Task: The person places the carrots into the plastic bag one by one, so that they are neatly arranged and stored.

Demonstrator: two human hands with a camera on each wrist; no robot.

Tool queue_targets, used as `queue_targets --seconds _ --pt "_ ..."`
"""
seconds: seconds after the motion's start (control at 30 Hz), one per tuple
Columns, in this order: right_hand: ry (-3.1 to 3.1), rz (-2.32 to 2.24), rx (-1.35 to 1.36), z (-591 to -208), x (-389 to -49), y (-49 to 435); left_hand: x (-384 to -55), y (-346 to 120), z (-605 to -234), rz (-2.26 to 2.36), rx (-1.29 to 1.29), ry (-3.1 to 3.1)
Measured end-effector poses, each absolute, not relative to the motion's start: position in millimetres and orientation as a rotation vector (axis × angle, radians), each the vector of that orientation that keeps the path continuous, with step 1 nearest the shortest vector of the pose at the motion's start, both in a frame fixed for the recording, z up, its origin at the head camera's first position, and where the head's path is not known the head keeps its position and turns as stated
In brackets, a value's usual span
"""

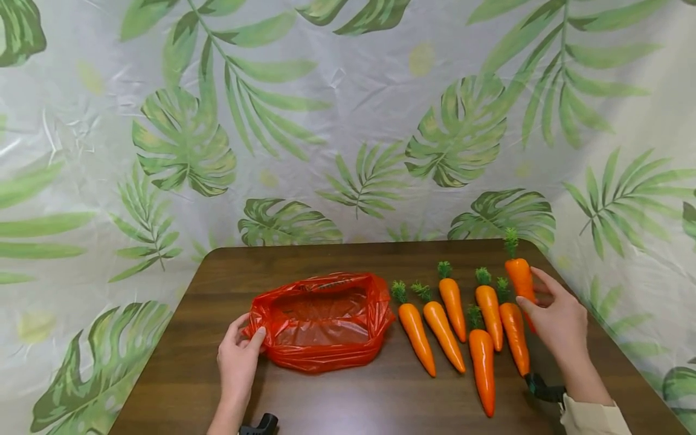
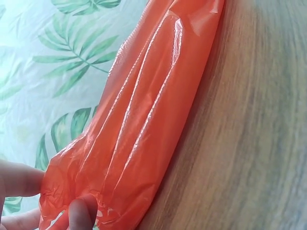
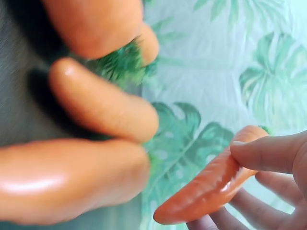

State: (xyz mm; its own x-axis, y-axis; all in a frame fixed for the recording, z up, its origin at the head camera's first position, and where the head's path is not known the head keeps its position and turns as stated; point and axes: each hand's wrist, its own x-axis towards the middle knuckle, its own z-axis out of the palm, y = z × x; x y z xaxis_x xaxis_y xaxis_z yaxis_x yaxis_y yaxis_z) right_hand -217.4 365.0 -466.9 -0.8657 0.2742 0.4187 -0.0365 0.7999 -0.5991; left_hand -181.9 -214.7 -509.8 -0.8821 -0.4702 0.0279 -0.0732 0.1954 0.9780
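A red plastic bag (image 1: 326, 359) lies on the table with its mouth spread open and facing up. My left hand (image 1: 239, 356) pinches the bag's left edge between thumb and fingers; the left wrist view shows the bag's film (image 2: 139, 120) bunched at the fingertips. On the right, my right hand (image 1: 560, 320) holds an orange carrot (image 1: 520, 278) with a green leafy top. That carrot (image 3: 206, 187) is gripped between thumb and fingers near its top in the right wrist view, its tip pointing down and left. Several more carrots (image 1: 481, 368) lie between the bag and my right hand.
Everything stands on a dark brown wooden table (image 1: 348, 405). Behind it hangs a pale curtain (image 1: 348, 121) printed with green leaves. A black wrist mount (image 1: 544, 389) is by the right wrist, close to one carrot's tip.
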Motion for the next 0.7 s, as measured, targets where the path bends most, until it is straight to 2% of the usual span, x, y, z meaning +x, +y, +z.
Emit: queue_targets --seconds 0.7 --pt "-2.5 0.912 0.093 -434.0 -229.3 297.6 -178.4 -213.0 -506.5 -1.714 0.51 -2.189"
